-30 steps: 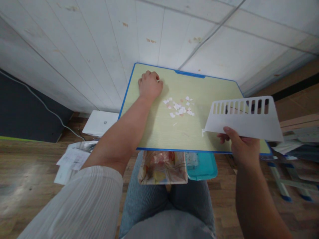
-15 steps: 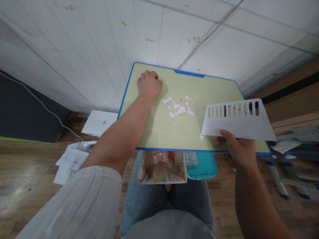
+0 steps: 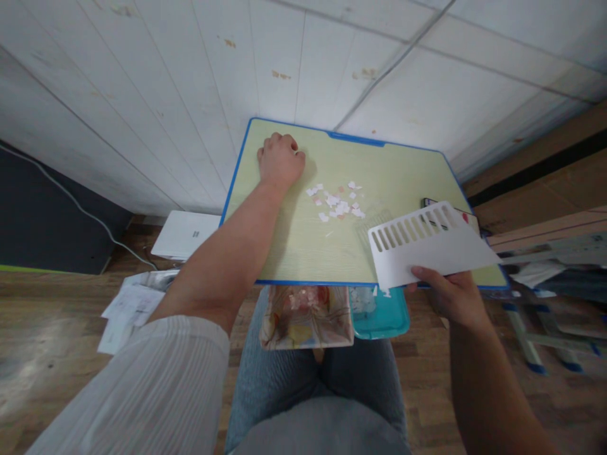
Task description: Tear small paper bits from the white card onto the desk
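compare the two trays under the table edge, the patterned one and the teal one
The patterned tray is larger and shows mixed cream, red and yellow print; the teal tray is smaller and plain. The patterned tray sits left of the teal tray. Both are partly hidden under the table and hold small scraps.

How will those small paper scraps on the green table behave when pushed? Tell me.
The paper scraps look thin and tiny, so probably very light and prone to scatter. They lie flat, so they likely slide rather than roll before the slotted white scraper in the right hand.
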`<state>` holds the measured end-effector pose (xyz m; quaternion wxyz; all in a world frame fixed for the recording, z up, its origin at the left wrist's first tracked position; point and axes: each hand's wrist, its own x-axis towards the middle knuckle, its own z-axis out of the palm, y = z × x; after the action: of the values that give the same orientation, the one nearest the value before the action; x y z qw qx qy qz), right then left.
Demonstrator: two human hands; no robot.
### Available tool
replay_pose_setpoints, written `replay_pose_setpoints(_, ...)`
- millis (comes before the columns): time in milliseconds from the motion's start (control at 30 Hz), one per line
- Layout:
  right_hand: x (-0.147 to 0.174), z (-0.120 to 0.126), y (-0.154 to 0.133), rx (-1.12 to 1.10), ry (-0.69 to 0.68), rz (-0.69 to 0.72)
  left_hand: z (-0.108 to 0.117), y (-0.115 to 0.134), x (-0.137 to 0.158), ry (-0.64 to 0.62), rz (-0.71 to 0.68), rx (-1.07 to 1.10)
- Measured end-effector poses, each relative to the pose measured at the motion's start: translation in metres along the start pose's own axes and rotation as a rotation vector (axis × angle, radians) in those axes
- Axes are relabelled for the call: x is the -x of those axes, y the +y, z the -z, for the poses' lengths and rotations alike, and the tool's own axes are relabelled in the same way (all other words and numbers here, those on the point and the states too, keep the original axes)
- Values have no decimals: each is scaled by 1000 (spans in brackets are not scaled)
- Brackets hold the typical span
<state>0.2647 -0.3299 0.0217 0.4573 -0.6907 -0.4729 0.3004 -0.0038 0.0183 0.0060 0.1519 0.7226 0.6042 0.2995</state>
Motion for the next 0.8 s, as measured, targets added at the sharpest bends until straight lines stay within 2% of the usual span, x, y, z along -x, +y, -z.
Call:
replay_pose_setpoints(200,0,2,4,-23,53,8,-2,-3,-1,-13,2,40)
replay_pose_setpoints(333,-5,-14,-8,-71,142,-24,-2,-1,-1,3,2,22)
replay_pose_setpoints(500,-23,-31,-21,16,134,-3,-1,0,0,-7,11,21)
replay_pose_setpoints(633,-35,-36,-25,75,203,32,-1,0,0,-14,7,51)
replay_pose_setpoints(800,-38,-42,-34,79,129,32,-1,1,1,-15,14,59)
